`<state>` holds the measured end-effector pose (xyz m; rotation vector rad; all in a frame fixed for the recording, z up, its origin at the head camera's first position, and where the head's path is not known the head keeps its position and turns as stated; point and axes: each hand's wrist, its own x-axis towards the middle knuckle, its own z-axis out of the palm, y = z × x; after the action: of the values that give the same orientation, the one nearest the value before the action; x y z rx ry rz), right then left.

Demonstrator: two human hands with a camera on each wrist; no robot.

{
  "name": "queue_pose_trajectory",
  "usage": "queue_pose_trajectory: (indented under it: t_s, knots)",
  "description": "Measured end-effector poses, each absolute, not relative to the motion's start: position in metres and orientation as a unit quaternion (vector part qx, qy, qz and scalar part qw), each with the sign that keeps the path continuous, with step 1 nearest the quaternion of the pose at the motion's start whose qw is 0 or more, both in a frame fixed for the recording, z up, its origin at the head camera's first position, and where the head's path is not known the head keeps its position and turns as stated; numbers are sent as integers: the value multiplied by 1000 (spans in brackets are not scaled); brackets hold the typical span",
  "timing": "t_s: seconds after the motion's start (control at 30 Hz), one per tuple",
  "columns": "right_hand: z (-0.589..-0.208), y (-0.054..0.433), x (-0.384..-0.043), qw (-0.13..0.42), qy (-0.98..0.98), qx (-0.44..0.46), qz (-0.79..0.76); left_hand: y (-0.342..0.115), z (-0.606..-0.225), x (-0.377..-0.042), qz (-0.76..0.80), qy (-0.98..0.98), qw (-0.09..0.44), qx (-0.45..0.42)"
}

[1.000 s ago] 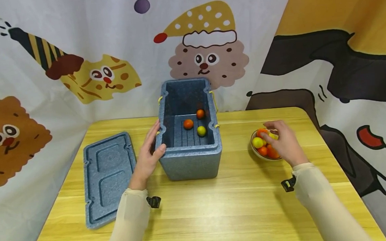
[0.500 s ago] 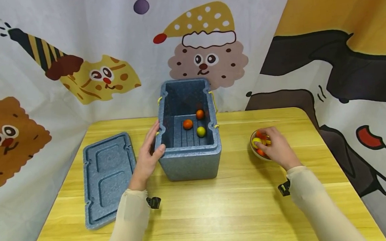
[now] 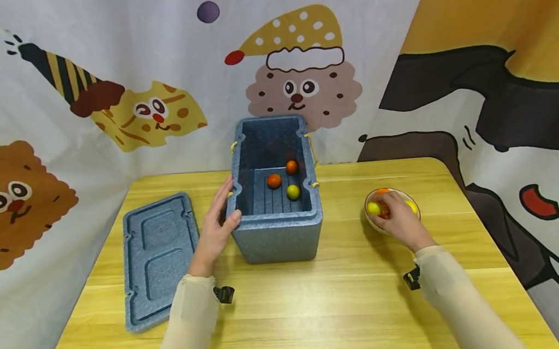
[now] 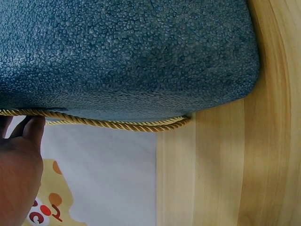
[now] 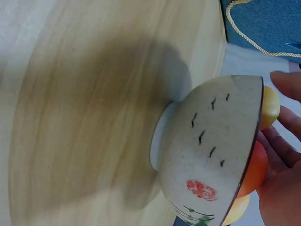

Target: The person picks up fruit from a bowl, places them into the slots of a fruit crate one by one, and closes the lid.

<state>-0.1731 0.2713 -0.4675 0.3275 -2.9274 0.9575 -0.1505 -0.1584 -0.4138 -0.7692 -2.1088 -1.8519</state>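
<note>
A blue-grey foam box (image 3: pixel 275 243) stands lidless, with two orange fruits (image 3: pixel 274 181) and a yellow-green fruit (image 3: pixel 293 192) on its floor. My left hand (image 3: pixel 211 237) rests against its near left corner, thumb on the rim and fingers along the outer wall; in the left wrist view the fingers meet the yellow rope (image 4: pixel 127 125). My right hand (image 3: pixel 404 222) reaches into a patterned bowl (image 5: pixel 207 136) of small fruits, thumb and fingers apart. A yellow fruit (image 5: pixel 270 107) lies at its fingers, and an orange fruit (image 5: pixel 254 169) is near the palm.
The box's grey lid (image 3: pixel 160 260) lies flat on the wooden table (image 3: pixel 315 314), left of the box. A cartoon-printed cloth (image 3: pixel 160 36) hangs behind the table's back edge, close behind the box.
My right hand has shifted within the bowl, and more of the bowl's right rim now shows. The left hand and the box stay as they were.
</note>
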Motion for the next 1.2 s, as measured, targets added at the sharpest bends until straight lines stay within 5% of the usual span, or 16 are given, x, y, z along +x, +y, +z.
queue_pose_trajectory:
  t_s: [0.73, 1.2]
  knots:
    - [-479, 267, -172, 84, -942, 94, 312, -157, -414, -150, -635, -720, 109, -258]
    - [-479, 268, -172, 69, -944, 92, 308, -157, -412, -150, -635, -719, 112, -257]
